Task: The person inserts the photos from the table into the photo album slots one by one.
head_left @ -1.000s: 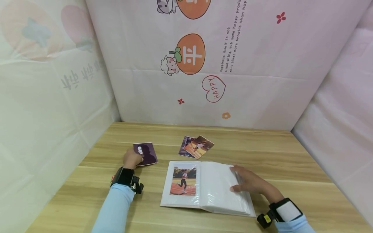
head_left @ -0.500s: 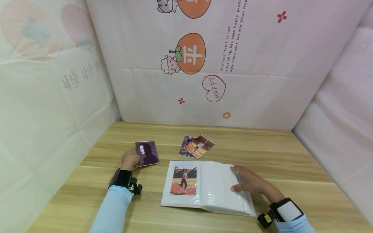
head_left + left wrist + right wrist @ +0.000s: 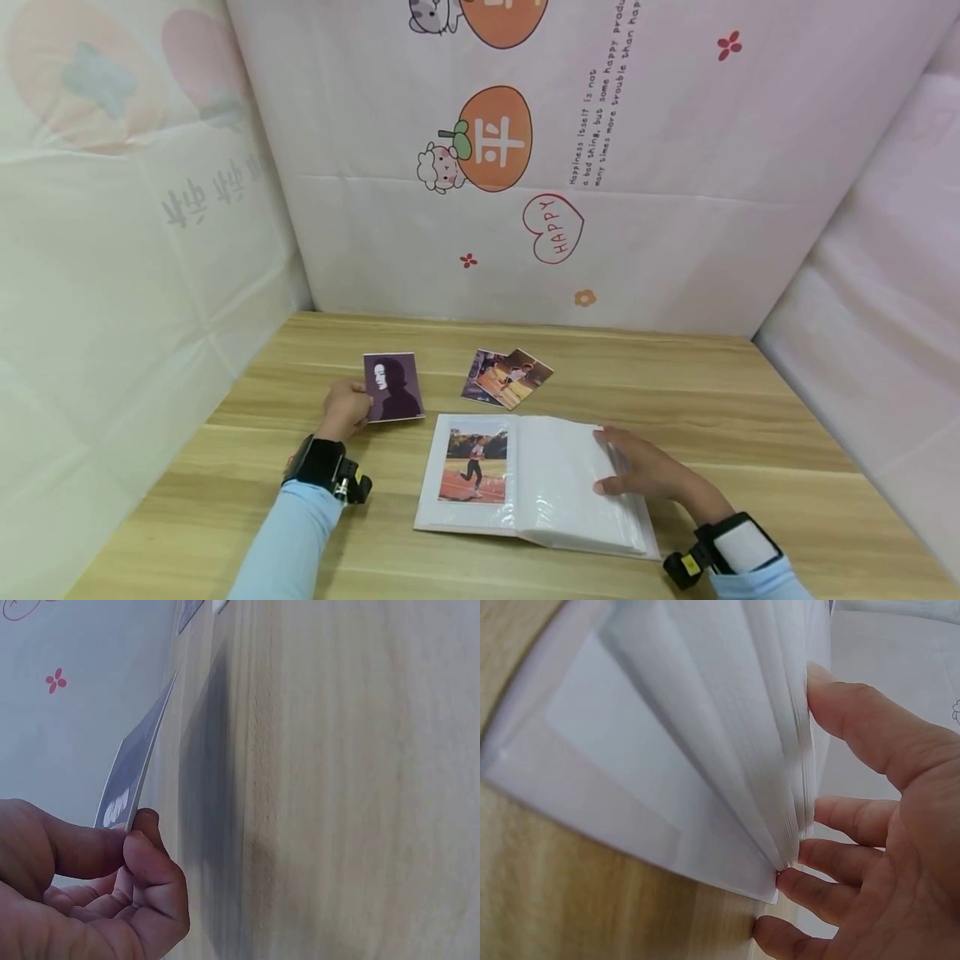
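The left hand [image 3: 347,408] pinches the purple photo [image 3: 395,387] by its near left edge, between thumb and curled fingers. In the left wrist view the photo is tilted up, with a dark shadow on the wood beyond it. It sits near the far left corner of the album [image 3: 427,500], a little apart from it. The right hand [image 3: 648,467] is spread loosely on the outer edge of the right page [image 3: 562,475], thumb and fingers touching the stacked leaves, apparently steadying them more than gripping.

The album lies unfolded. A running photo [image 3: 474,467] is in the clear pocket on its left side, so that one looks done. The right page shows no picture in the head view; what the leaves beneath hold cannot be told. Judging by what lies outside, three photos are left: the purple one and two just behind the album, where the upper photo [image 3: 517,377] partly covers the lower photo [image 3: 476,393].

As for obstacles, the right hand covers some of the right page's outer edge, and glare on the plastic blurs where its pocket begins. Both wrists wear black bands below light-blue sleeves. Around the wooden table [image 3: 675,375] hangs printed white cloth [image 3: 375,250].
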`<state>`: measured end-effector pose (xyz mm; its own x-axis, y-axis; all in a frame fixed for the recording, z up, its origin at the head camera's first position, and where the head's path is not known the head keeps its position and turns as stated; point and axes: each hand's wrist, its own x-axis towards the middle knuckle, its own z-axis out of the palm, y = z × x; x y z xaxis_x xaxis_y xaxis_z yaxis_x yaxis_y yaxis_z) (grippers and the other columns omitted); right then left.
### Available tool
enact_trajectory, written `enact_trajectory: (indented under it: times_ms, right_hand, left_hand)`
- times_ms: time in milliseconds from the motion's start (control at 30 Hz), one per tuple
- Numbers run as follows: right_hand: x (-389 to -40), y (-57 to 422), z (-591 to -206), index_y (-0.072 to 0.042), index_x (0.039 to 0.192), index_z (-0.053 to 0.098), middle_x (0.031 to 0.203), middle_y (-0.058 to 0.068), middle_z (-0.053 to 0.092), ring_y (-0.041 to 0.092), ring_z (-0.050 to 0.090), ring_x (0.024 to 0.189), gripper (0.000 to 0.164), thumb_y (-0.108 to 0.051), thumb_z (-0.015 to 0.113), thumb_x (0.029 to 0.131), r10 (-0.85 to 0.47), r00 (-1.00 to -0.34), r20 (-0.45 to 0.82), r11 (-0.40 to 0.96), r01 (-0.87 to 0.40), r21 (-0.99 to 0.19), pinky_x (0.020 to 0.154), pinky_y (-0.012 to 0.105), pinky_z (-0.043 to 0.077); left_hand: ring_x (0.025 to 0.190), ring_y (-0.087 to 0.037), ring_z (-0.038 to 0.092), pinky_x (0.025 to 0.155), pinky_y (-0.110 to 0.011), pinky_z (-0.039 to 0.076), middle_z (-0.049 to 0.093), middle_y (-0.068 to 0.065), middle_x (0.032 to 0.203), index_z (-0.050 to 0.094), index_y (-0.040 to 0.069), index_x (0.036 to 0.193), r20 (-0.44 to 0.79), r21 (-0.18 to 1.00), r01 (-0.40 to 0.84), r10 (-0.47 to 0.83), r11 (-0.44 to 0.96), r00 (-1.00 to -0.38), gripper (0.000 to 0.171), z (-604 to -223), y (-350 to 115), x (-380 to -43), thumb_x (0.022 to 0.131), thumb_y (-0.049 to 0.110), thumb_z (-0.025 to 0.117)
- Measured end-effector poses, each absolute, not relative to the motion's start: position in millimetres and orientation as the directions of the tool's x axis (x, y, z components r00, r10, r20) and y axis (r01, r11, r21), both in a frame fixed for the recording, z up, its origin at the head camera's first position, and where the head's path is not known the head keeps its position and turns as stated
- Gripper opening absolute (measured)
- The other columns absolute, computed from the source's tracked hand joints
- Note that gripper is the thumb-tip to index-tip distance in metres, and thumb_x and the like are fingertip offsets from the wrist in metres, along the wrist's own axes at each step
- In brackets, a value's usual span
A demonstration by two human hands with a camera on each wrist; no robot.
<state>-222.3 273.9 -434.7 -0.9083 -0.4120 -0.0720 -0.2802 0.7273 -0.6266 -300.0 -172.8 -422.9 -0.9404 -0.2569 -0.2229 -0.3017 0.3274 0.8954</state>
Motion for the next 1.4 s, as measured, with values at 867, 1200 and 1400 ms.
enact_trajectory:
  times_ms: [867,1200,1400]
  right_hand:
    - [-220.9,273.4,-435.4,0.009,0.136,0.036,0.138,0.035,0.027,0.052,0.026,0.125,0.087,-0.038,0.076,0.074,-0.408,-0.911,-0.059,0.733,-0.288,-0.616,0.097,0.061,0.023]
    - [-221.4,273.3,-435.8,0.008,0.136,0.036,0.138,0.036,0.026,0.052,0.025,0.125,0.087,-0.037,0.075,0.074,-0.413,-0.909,-0.055,0.732,-0.295,-0.614,0.097,0.062,0.022]
    - [-225.1,277.3,-434.6,0.007,0.138,0.033,0.139,0.035,0.028,0.052,0.026,0.125,0.086,-0.040,0.071,0.078,-0.448,-0.892,-0.054,0.724,-0.327,-0.607,0.096,0.062,0.024]
  left_hand:
    - [0.056,-0.015,0.050,0.053,-0.027,0.047,0.057,-0.015,0.082,0.046,-0.007,0.111,-0.106,0.983,-0.091,0.088,0.161,-0.990,0.023,-415.9,-85.4,-271.2,0.089,-0.006,0.051]
    - [0.053,-0.014,0.049,0.050,-0.023,0.045,0.056,-0.011,0.073,0.046,-0.008,0.112,-0.056,0.993,-0.029,0.228,0.118,-0.972,0.023,-416.7,-56.3,-249.4,0.090,-0.006,0.052]
    - [0.051,-0.013,0.048,0.048,-0.024,0.044,0.056,-0.007,0.070,0.048,-0.006,0.110,-0.046,0.993,-0.019,0.239,0.114,-0.970,0.021,-420.2,-50.6,-244.6,0.089,-0.007,0.053]
